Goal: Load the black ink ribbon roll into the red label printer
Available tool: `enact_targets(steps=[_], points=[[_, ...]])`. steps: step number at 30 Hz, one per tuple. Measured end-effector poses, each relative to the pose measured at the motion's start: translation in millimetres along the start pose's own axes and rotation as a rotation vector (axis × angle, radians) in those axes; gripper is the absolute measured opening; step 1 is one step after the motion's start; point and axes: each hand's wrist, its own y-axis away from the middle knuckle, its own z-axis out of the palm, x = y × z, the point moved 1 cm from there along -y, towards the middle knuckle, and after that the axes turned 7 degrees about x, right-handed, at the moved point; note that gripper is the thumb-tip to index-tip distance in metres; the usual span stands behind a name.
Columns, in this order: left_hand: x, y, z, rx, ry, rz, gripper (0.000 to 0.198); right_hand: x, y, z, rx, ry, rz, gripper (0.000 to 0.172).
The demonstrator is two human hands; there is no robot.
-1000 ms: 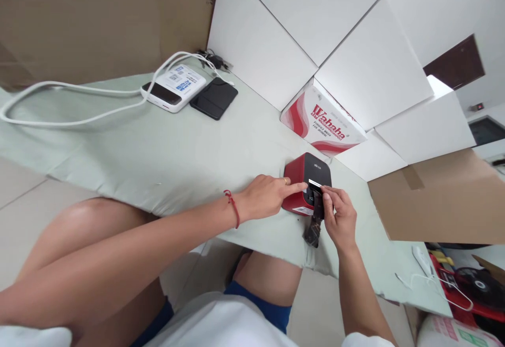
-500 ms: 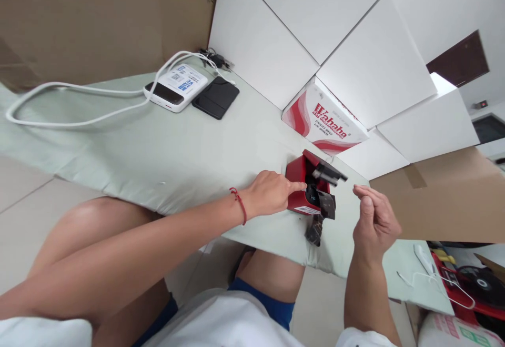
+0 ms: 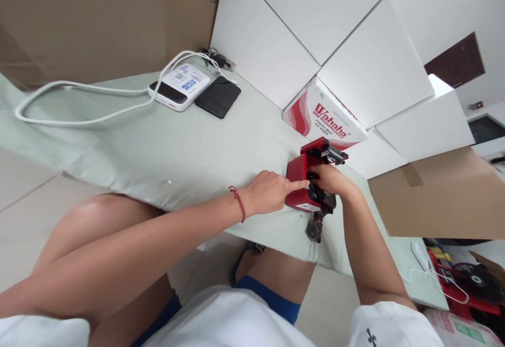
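Note:
A small red printer-like device (image 3: 297, 178) stands on the table with its lid (image 3: 313, 145) raised. A dark roller (image 3: 334, 154) shows along the lid. My left hand (image 3: 270, 191) is at its left side, index finger stretched over the wall to the inside and the other fingers curled, mostly hidden. From the right, my right hand (image 3: 330, 178) reaches into the opening under the lid, and its fingertips are hidden among black parts inside. A dark, patterned strip (image 3: 315, 227) hangs out of the front onto the cloth.
A white power bank (image 3: 182, 86) with a looped white cable (image 3: 79, 121) lies at the left, beside a flat black phone-like item (image 3: 218, 97) and keys (image 3: 218, 58). A Wahaha box (image 3: 323, 118) stands behind the device; a cardboard box (image 3: 437, 194) is at the right.
My right hand has moved left from beside the device into its opening. The lid has tilted further up. My left hand keeps nearly the same place.

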Motion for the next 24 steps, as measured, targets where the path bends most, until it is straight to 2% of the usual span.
enact_targets(steps=[3, 6, 9, 10, 12, 15, 18, 20, 24], points=[[0.0, 4.2, 0.9, -0.014, -0.052, 0.047, 0.086, -3.5, 7.1, 1.3, 0.049, -0.002, 0.009, 0.028], [-0.7, 8.8, 1.7, -0.029, -0.079, 0.07, 0.09, 2.7, 39.5, -12.9, 0.2, -0.068, 0.06, 0.034], [-1.5, 14.3, 2.0, -0.027, -0.086, 0.077, 0.092, 30.4, 83.3, -32.0, 0.356, -0.221, 0.163, 0.04], [-1.7, 16.5, 1.8, -0.022, -0.085, 0.078, 0.09, 43.9, 95.8, -35.3, 0.37, -0.265, 0.175, 0.04], [-1.7, 21.0, 1.0, -0.016, -0.084, 0.086, 0.079, 73.4, 112.6, -33.1, 0.317, -0.281, 0.204, 0.038], [-1.4, 27.7, -1.7, -0.034, -0.103, 0.1, 0.051, 108.6, 115.7, -7.3, 0.154, -0.23, 0.308, 0.024], [-2.1, 33.1, -5.7, -0.062, -0.128, 0.106, 0.032, 118.1, 103.1, 28.9, 0.114, -0.22, 0.363, 0.014], [-3.8, 35.5, -8.3, -0.064, -0.141, 0.108, 0.029, 112.6, 94.4, 47.9, 0.157, -0.233, 0.377, 0.018], [-10.1, 36.0, -13.6, -0.047, -0.154, 0.09, 0.029, 93.8, 86.3, 65.7, 0.244, -0.321, 0.357, 0.042]])
